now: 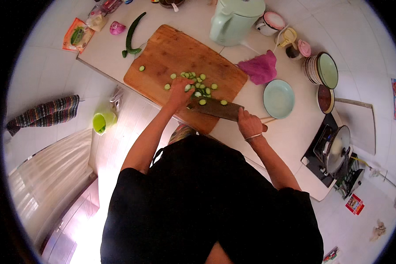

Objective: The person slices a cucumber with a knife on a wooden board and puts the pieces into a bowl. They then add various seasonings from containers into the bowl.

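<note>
My right hand (249, 122) grips the handle of a dark, broad-bladed cleaver (219, 110). Its blade lies over the near right part of a wooden cutting board (181, 43), and a cucumber slice (223, 102) rests on or against it. My left hand (180, 92) is curled over a piece of cucumber (187, 87), with a pale cut end showing by the fingers; the rest of the piece is hidden. Around the fingertips and the blade tip lies a loose heap of cucumber slices (201, 86). One slice (142, 68) sits apart, toward the board's left edge.
Left of the board lie a curved green cucumber (130, 36) and a cut red onion (117, 28). Beyond it stands a mint-green kettle (236, 23). A purple cloth (260, 68), a pale blue plate (279, 99), stacked bowls (325, 70) and a lidded pan (337, 150) are to the right.
</note>
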The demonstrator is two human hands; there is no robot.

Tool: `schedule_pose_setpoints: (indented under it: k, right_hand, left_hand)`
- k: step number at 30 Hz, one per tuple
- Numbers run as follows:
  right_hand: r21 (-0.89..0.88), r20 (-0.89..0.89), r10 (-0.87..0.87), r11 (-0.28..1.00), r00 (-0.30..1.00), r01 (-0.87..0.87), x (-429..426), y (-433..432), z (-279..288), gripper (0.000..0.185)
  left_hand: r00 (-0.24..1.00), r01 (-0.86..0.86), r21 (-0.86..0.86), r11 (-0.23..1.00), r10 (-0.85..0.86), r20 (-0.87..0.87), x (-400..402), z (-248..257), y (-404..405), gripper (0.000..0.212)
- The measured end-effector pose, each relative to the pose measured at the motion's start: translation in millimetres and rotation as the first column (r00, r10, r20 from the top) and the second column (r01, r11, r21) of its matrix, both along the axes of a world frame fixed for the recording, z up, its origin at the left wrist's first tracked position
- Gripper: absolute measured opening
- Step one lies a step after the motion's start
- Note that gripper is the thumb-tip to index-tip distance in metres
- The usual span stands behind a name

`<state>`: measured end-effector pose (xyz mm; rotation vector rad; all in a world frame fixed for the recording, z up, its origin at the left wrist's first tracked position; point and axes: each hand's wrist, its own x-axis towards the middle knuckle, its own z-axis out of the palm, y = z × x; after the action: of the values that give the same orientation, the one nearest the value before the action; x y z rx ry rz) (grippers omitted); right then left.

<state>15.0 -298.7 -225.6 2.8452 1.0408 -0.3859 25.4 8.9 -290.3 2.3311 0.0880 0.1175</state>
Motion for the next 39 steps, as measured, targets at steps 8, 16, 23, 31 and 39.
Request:
schedule_pose_setpoints:
  k: [8,16,23,31,39]
  right_hand:
    - [0.032,0.144,0.092,0.995,0.985,-0.097,10,25,2,0.043]
    - [0.006,0.136,0.007,1.0,0.991,-0.008,16,24,8,0.038]
    - [0.069,0.176,-0.069,0.996,0.982,0.057,16,9,1,0.04]
    - [0.035,-0.037,-0.279,0.959,0.96,0.281,5,0,12,0.04]
    - [0.291,-0.344,-0.509,0.742,0.789,0.605,-16,-36,1,0.027]
  left_hand:
    - [0.888,0.453,-0.202,0.868,-0.421,0.185,11,42,-69,0.022]
    - [0.855,0.519,-0.042,0.854,-0.518,0.036,4,31,-52,0.019]
    - [0.914,0.395,-0.053,0.917,-0.386,0.128,5,16,-35,0.016]
    - [0.983,0.167,-0.251,0.953,-0.142,0.118,6,-5,-22,0.021]
    - [0.928,-0.318,-0.474,0.821,0.169,-0.331,9,5,-9,0.019]
